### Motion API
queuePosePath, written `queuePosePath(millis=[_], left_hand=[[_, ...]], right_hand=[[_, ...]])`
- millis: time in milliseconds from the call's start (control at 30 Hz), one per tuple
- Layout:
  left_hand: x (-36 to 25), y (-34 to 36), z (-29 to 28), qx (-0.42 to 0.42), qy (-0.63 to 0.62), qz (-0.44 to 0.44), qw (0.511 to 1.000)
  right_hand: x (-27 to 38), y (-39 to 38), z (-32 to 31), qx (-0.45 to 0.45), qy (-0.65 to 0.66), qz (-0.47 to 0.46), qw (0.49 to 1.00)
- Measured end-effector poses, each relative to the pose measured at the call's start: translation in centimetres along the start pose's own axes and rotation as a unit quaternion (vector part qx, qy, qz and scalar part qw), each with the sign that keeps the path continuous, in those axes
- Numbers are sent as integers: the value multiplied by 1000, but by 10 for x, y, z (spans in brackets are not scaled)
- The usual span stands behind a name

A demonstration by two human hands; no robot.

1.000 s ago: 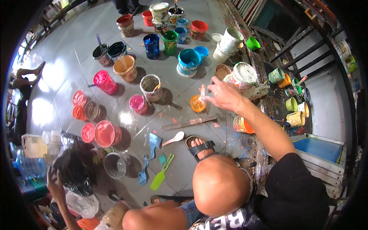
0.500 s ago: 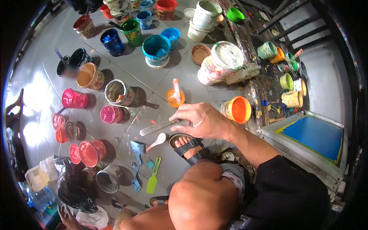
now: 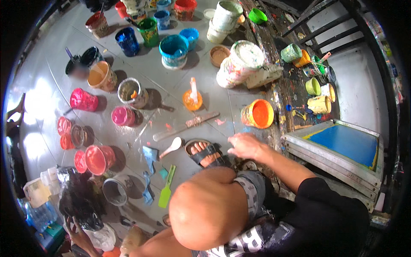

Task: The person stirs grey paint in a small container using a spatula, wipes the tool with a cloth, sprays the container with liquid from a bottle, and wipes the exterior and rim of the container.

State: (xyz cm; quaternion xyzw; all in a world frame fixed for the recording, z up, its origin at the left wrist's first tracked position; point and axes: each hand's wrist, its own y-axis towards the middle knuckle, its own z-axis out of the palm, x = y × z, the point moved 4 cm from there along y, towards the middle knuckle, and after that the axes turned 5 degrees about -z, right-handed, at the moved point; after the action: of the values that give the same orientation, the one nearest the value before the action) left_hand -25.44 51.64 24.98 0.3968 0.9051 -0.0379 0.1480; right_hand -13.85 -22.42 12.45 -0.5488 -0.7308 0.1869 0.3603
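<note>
My right hand reaches in from the right, over the floor beside the sandalled foot. Its fingers are loosely bent and apart, with nothing between them. Left of it, a flat paint-smeared spatula lies on the tiles, clear of the hand. A white spoon rests just below that spatula. Beyond them stands a small orange paint cup with a pale-handled tool in it. The nearest bucket to my hand holds bright orange paint. My left hand does not show.
A green spatula and blue scraps lie near my knee. Pink and red paint tubs crowd the left, turquoise and blue ones the far side. A framed screen is at right. Another hand, seemingly someone else's, shows lower left.
My right hand has let go of the spatula and drawn back right toward the orange bucket. The spatula now lies on the floor. The view has shifted slightly.
</note>
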Motion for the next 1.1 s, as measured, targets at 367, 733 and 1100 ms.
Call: queuePosePath(millis=[367,733,1100], left_hand=[[21,-40,-14,-14,-97,22,995],[4,-79,-34,-90,-81,3,993],[-70,-97,-47,-76,53,-77,993]], right_hand=[[19,-39,-57,-111,26,-53,992],[19,135,-331,-345,-106,-145,921],[-207,438,-392,-303,-68,257,915]])
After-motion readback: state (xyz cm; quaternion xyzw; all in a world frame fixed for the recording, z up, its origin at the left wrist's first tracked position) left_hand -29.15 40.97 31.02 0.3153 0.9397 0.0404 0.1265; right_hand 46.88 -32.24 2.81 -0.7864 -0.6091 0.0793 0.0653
